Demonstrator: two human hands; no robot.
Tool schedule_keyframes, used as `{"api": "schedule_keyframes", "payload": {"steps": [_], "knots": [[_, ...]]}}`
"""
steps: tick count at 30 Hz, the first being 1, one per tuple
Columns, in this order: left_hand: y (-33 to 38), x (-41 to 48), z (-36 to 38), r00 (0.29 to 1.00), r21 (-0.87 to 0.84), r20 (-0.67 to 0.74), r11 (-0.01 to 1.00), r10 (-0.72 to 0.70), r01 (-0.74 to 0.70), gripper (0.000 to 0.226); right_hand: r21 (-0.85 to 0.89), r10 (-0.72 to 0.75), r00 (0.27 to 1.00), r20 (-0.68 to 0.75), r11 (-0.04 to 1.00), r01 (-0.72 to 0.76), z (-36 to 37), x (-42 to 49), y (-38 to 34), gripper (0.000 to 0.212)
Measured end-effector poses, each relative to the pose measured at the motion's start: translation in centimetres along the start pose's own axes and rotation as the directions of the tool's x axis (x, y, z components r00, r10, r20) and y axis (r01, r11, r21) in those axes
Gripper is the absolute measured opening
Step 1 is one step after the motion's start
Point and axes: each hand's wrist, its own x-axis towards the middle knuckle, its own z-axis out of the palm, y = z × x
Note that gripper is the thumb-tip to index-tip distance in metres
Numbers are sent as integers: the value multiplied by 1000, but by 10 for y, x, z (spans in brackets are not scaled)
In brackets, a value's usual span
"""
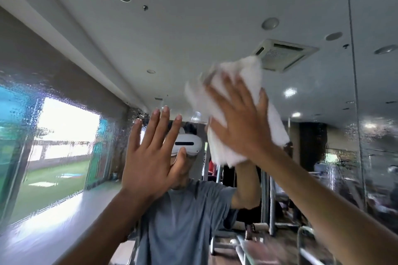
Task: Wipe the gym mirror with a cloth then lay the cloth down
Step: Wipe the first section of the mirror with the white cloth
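To the far left of the left hand, the mirror is showing water drops and streaks over the reflection of a bright window. The left hand is being held up in front of the glass with the palm facing it, the fingers straight and close together, grasping nothing; whether it is touching the glass I cannot tell. Just behind this hand, the reflection of the person is appearing, wearing a white headset and a grey T-shirt. To the right and higher, the right hand is pressing a white cloth flat against the mirror, with fingers spread and stretched out, not curled around it. The cloth is lying between this palm and the glass, and it is sticking out above the fingertips and below the wrist; its edges are looking blurred. Above the right hand, a ceiling air vent is being reflected. Further right of this hand, a vertical seam is dividing the mirror panels.
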Motion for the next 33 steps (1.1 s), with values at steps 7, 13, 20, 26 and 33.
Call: {"api": "schedule_keyframes", "payload": {"steps": [7, 13, 20, 26, 33], "knots": [[-8, 29, -12, 999, 14, 7, 999, 32, -32, 62, -6, 46, 999, 3, 999, -46, -3, -11, 92, 69], [-16, 137, -19, 1000, 5, 15, 1000, 2, -2, 64, 139, 464, 885, -45, 880, -455, -5, 76, 56, 67], [-26, 159, -12, 999, -11, 36, 1000, 30, -29, 75, 28, -241, 970, -41, 970, 243, -5, 28, 110, 66], [-28, 158, -8, 1000, -45, 1, 999, -21, 21, 78, 191, 508, 858, -80, 852, -487, -13, 149, 95, 58], [-31, 158, -8, 995, -51, -8, 993, -103, 103, 81, 61, -251, 968, -23, 966, 252, -10, 93, 65, 64]]}}
